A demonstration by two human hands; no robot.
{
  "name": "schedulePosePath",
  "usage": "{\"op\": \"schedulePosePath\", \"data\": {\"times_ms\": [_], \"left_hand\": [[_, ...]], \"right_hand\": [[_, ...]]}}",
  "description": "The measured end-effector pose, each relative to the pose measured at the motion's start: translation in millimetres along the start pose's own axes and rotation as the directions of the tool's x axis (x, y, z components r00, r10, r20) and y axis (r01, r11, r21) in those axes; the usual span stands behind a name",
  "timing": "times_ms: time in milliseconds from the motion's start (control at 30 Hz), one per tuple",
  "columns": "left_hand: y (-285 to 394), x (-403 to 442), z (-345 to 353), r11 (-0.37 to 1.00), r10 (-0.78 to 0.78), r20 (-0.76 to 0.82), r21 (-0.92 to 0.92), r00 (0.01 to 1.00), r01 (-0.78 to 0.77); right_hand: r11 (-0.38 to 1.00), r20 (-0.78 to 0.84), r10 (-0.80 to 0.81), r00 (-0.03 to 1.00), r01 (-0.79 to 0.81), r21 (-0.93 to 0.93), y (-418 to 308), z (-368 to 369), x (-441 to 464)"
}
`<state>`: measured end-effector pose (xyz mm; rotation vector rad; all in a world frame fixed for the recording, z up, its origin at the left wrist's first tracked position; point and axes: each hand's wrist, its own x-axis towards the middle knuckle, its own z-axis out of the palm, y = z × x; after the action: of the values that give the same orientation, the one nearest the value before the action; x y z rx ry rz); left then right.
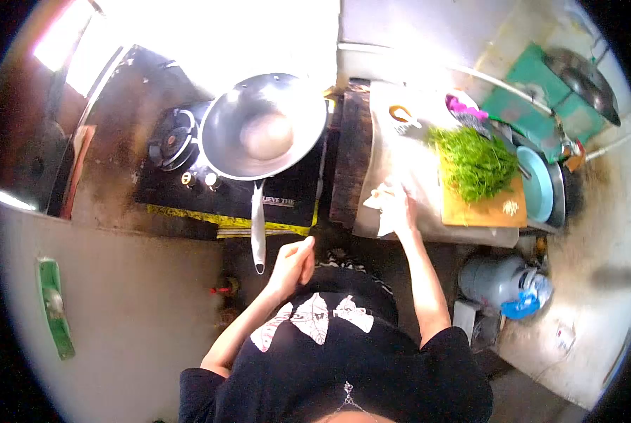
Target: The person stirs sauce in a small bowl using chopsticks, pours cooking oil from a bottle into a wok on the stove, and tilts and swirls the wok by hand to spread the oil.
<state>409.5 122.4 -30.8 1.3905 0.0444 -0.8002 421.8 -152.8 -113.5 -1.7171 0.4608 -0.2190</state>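
"Right hand [403, 213] looks partly curled at the counter [470, 235], touching a pale, cloth-like thing [385, 225] just under the fingers. Gripped?"

"Glare hides that; I can't tell. I'd call it handling 1 light item; shifting it calls for a sure pinch."

"Left hand [294, 268]?"

"Loosely closed, nothing visible inside, near the wok handle [257, 225]. I see greens [476, 163] farther right."

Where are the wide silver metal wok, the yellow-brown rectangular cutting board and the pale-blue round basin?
Wide silver metal wok [264, 130], head view, on its inner surface.
Yellow-brown rectangular cutting board [476, 214], head view, on its bare near part.
Pale-blue round basin [538, 189], head view, on its inside.
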Motion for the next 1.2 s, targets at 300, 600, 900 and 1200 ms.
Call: {"op": "schedulePosePath", "data": {"times_ms": [300, 600, 900, 1200], "left_hand": [[8, -12, -107, 0.851, 0.344, -0.365, 0.511, 0.865, -0.122], [-24, 43, -108, 0.695, 0.087, 0.318, -0.698, 0.944, 0.171], [16, 15, -72, 0.814, 0.02, 0.123, -0.578, 0.992, 0.055], [6, -20, -70, 0.874, 0.062, 0.035, -0.484, 0.997, -0.037]], "right_hand": [[0.993, 0.318, -0.114, 0.941, 0.116, 0.014, -38, 79, -29], [0.816, 0.71, 0.079, 0.7, -0.455, 0.358, -73, 215, -40], [0.86, 0.746, 0.0, 0.666, -0.38, 0.34, -106, 199, -44], [0.847, 0.791, -0.111, 0.602, -0.359, 0.392, -100, 203, -70]]}}
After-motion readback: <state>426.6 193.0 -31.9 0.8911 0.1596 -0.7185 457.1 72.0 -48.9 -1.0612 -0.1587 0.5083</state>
